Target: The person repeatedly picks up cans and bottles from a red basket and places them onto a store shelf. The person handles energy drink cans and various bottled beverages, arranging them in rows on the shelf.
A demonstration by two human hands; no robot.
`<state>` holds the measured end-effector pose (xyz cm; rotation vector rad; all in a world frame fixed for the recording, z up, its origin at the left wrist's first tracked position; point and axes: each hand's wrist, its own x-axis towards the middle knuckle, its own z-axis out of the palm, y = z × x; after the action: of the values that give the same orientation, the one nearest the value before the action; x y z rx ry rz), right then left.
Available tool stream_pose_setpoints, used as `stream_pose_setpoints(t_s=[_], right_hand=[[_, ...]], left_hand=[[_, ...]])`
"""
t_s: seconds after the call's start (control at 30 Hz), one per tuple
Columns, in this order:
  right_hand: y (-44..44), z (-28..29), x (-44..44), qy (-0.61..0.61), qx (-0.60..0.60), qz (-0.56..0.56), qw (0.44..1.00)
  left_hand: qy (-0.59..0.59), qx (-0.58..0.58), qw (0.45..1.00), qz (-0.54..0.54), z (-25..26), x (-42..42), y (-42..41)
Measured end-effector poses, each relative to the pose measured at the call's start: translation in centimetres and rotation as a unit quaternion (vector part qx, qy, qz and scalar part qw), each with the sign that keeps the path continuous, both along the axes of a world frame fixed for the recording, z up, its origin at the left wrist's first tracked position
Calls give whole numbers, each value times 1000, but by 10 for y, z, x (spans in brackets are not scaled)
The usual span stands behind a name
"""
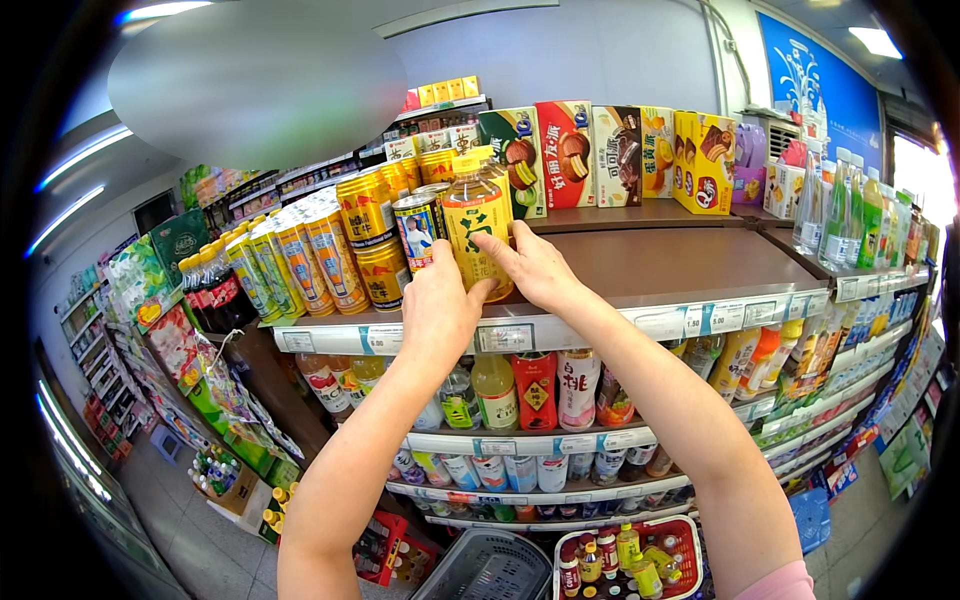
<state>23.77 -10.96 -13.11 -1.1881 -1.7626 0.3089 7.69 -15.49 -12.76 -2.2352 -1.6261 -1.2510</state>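
A chrysanthemum drink bottle (480, 212) with a yellow label and yellow cap stands upright at the front edge of the brown top shelf (675, 262). My left hand (442, 304) grips its lower left side, thumb across the front. From the right, my right hand (541, 268) clasps the same bottle, its thumb on the label and its other fingers partly hidden behind. Another yellow-capped bottle (499, 184) is directly behind. Close on the left are a dark-topped can (415, 229) and stacked gold Red Bull cans (365, 210).
Tall cans (335, 259) and cola bottles (219, 289) line the shelf's left end. Boxed pies (564, 154) stand at the back; clear bottles (840, 217) stand right. Below are lower drink shelves (600, 439), a grey basket (487, 562) and a red-and-white basket (694, 555) of bottles.
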Motion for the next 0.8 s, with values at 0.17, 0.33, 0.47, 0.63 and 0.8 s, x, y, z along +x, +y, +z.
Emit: stream_pose_setpoints(t_s=[0.17, 0.33, 0.47, 0.63, 0.8], right_hand=[[0, 2, 2, 8, -23, 6, 1000], [0, 1, 0, 14, -16, 7, 1000], [0, 1, 0, 4, -7, 1, 1000], [-3, 0, -1, -7, 5, -2, 1000], [-7, 2, -3, -20, 1, -4, 1000]], left_hand=[[5, 32, 999, 19, -6, 2, 9], [11, 34, 999, 31, -8, 0, 9], [9, 35, 999, 14, -9, -4, 9], [-18, -11, 1000, -11, -2, -7, -1], [-23, 1, 1000, -15, -5, -9, 0]])
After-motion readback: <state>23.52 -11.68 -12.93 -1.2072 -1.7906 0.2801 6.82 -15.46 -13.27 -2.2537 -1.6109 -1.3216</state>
